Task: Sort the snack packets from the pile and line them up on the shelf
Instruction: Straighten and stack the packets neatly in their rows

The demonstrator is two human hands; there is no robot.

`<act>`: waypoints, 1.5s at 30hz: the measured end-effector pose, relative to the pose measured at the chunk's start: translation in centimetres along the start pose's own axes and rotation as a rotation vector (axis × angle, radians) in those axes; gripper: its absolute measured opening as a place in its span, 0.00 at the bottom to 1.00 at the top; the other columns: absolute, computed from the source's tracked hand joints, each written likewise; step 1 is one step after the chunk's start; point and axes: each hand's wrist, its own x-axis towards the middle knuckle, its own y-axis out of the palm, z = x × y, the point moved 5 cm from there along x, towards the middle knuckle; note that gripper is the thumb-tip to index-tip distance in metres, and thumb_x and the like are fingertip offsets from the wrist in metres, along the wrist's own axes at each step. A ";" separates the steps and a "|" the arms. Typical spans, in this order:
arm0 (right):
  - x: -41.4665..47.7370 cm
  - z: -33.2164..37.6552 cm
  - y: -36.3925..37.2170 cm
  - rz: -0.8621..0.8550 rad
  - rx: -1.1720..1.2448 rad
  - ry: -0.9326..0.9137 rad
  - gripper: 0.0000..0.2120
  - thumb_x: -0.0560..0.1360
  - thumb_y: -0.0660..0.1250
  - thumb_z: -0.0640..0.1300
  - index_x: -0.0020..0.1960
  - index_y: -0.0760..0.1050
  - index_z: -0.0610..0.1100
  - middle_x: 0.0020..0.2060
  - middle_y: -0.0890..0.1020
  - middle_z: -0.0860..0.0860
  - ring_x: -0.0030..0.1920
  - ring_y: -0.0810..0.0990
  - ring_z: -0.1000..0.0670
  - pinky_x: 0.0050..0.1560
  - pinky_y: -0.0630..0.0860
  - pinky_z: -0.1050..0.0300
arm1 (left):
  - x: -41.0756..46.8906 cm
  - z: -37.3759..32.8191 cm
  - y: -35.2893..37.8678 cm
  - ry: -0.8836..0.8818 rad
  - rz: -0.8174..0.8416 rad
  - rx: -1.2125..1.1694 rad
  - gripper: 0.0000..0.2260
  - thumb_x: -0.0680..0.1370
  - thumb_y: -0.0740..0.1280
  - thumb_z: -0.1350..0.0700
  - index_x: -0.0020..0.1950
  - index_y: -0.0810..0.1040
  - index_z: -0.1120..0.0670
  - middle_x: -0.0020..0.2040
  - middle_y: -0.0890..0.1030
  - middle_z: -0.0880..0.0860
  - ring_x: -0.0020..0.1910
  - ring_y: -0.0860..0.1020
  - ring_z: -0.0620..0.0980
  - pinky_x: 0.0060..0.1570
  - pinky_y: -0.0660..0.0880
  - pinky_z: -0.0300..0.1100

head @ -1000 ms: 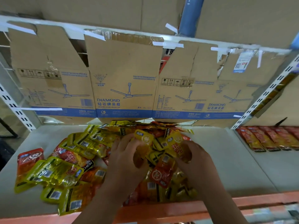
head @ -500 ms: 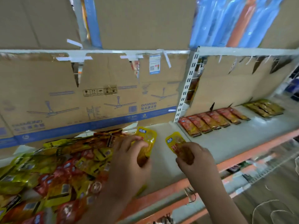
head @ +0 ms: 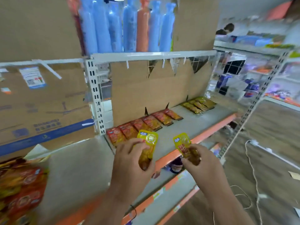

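Note:
My left hand (head: 131, 163) grips a small yellow snack packet (head: 148, 141) upright, and my right hand (head: 201, 161) pinches a second yellow packet (head: 182, 143). Both are held in front of the grey shelf (head: 186, 127), near its orange front edge. On that shelf a row of red packets (head: 142, 125) lies along the cardboard back, and a group of dark yellow packets (head: 198, 104) lies further right. The mixed pile of red and yellow packets (head: 19, 184) sits at the far left on the neighbouring shelf section.
A white slotted upright (head: 95, 98) divides the two shelf sections. Cardboard panels (head: 154, 88) back the shelves. Blue and orange tubes (head: 123, 25) stand on the shelf above. Lower orange-edged shelves (head: 164, 190), a wooden floor with white cables (head: 253, 172), and another rack (head: 266, 82) lie to the right.
Both hands lifted a yellow packet each out of the pile and carried them rightward. The view swung right, so the pile is now at the left edge and the sorted rows are centred.

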 end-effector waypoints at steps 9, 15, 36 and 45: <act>4.8 -6.9 -6.7 -0.076 -0.017 0.057 0.16 0.70 0.78 0.45 0.52 0.77 0.57 0.44 0.80 0.61 0.46 0.78 0.63 0.43 0.70 0.69 | 5.3 -5.1 9.9 0.082 0.030 -0.067 0.15 0.68 0.79 0.54 0.52 0.82 0.50 0.58 0.79 0.46 0.55 0.74 0.52 0.59 0.70 0.42; 10.1 -11.4 -8.5 -0.091 -0.087 0.099 0.14 0.71 0.77 0.47 0.52 0.77 0.58 0.43 0.80 0.61 0.45 0.77 0.62 0.43 0.70 0.69 | 10.0 -5.0 17.1 0.101 0.028 -0.127 0.13 0.69 0.78 0.54 0.51 0.82 0.49 0.58 0.78 0.45 0.56 0.74 0.52 0.57 0.70 0.41; 33.7 -27.0 -10.3 -0.087 -0.189 0.153 0.15 0.69 0.77 0.49 0.54 0.79 0.57 0.43 0.80 0.61 0.47 0.80 0.50 0.49 0.77 0.53 | 25.3 -4.0 41.7 0.023 0.148 -0.203 0.10 0.70 0.73 0.49 0.50 0.82 0.49 0.56 0.79 0.45 0.55 0.75 0.50 0.57 0.70 0.40; 46.5 -37.1 -8.4 0.083 -0.162 0.076 0.16 0.71 0.76 0.51 0.58 0.79 0.54 0.45 0.77 0.61 0.51 0.78 0.49 0.50 0.73 0.55 | 27.7 -3.7 52.0 -0.087 0.079 -0.008 0.10 0.71 0.71 0.47 0.48 0.82 0.49 0.56 0.80 0.45 0.55 0.75 0.51 0.56 0.72 0.44</act>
